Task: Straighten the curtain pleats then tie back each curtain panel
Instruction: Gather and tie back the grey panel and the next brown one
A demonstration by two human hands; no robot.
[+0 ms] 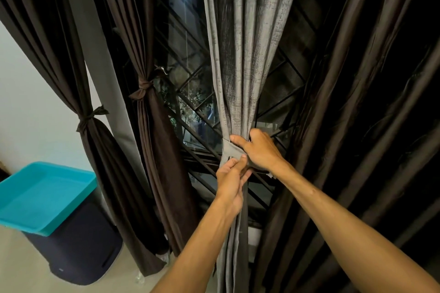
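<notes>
Grey curtain [240, 59]: hanging mid-window, between two tied brown panels on the left and a loose one on the right; its pleats are running down fairly straight and narrowing to a waist where both hands are working; below the waist it is falling toward the floor.
Tie band [230, 149]: a grey strip lying slantwise across the front of that waist; its path behind the bunch is hidden.
Right hand [260, 150]: closing round the gathered waist, forefinger lying across the front and thumb pressing on the band; probably pinning the pleats together so the bunch is not spreading while the band is being drawn.
Left hand [229, 182]: just below and touching the right hand; fingers curled and pinching the band's lower end, apparently pulling it taut for the knot.
Step in hand: tying back the grey curtain, judged about midway; no finished knot is showing.
Far-left brown curtain [59, 43]: already cinched with a knotted strip, hanging against the wall [31, 102].
Second brown curtain [152, 131]: likewise knotted, hanging beside the window grille [190, 107].
Right brown curtain [357, 102]: hanging loose, no tie visible; likely waiting its turn.
Bin [78, 245]: dark, carrying a teal lid [45, 195]; standing on the floor by the wall, well apart from the work.
</notes>
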